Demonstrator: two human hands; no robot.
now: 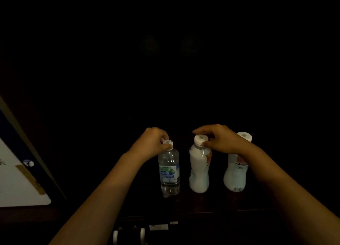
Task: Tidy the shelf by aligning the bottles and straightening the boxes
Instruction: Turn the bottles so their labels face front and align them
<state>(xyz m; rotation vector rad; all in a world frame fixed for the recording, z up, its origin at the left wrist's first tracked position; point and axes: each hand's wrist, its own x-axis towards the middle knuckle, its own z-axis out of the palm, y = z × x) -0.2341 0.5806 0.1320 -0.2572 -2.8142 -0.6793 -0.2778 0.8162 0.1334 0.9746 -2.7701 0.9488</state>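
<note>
Left hand (153, 143) fingers are pinching the water bottle (169, 171) cap; right hand (219, 139) fingers are gripping the milk bottle (199, 169) cap; both standing upright near the shelf (202, 202) front edge.

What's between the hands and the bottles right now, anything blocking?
Nothing visible. The left hand is already on the clear water bottle at its cap, and the right hand grips the middle white bottle at its cap.

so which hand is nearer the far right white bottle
Right. The right hand grips the middle bottle's cap, its wrist just in front of the far right bottle; the left hand is two bottles away.
</note>
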